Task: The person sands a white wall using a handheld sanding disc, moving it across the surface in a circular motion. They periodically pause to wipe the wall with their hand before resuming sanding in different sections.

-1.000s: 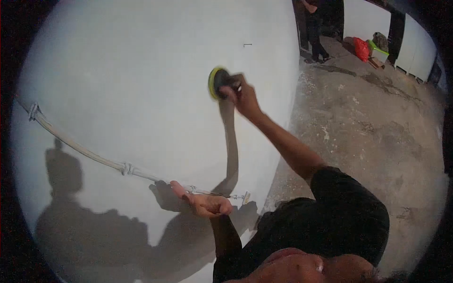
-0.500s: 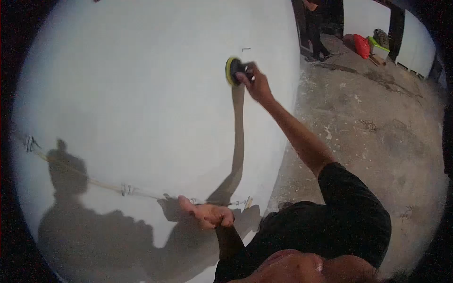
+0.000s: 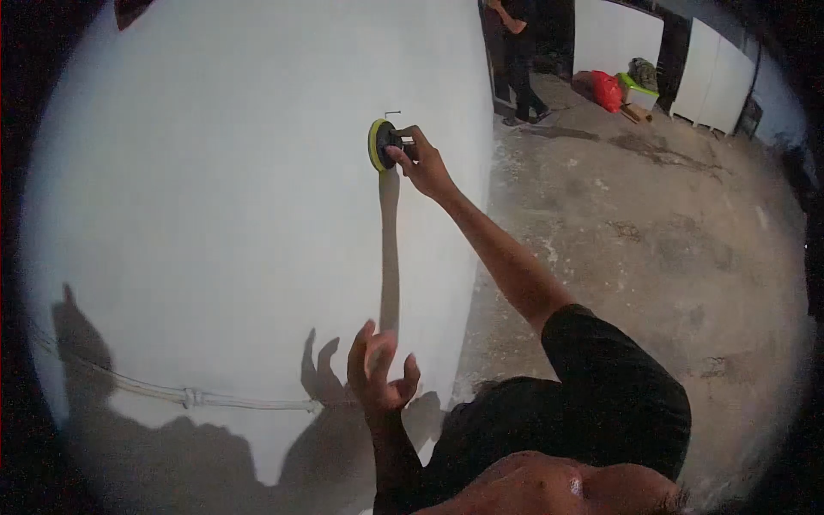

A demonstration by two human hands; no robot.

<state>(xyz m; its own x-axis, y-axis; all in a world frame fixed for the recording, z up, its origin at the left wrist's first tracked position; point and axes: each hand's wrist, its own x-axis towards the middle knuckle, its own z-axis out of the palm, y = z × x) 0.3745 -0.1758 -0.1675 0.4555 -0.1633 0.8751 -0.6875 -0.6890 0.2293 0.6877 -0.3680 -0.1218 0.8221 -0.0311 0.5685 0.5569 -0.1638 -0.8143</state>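
Note:
In the head view, my right hand (image 3: 421, 159) grips a round black-backed pad with a yellow rim (image 3: 378, 144), fingers and thumb closed round its back. The pad's yellow side faces the white wall (image 3: 223, 197), and it stands just below a small bent nail (image 3: 392, 112). Lower down, my left hand (image 3: 382, 369) is raised in front of the wall, empty, its fingers spread and slightly curled. Close behind this hand ends a thin pale pipe (image 3: 257, 404) running along the wall. Shadows of my arms and head fall on the wall.
A stained concrete floor (image 3: 618, 275) stretches to the right. At the back, a person (image 3: 519, 60) in dark clothes stands near a red bag (image 3: 606, 91) and a white box with a green lid (image 3: 638, 93). White panels (image 3: 714, 73) stand farther right.
The view has shifted, so the wall and floor slide left. My left hand has turned upward with its fingers spread. The pad, still in my right hand, is a little nearer the nail.

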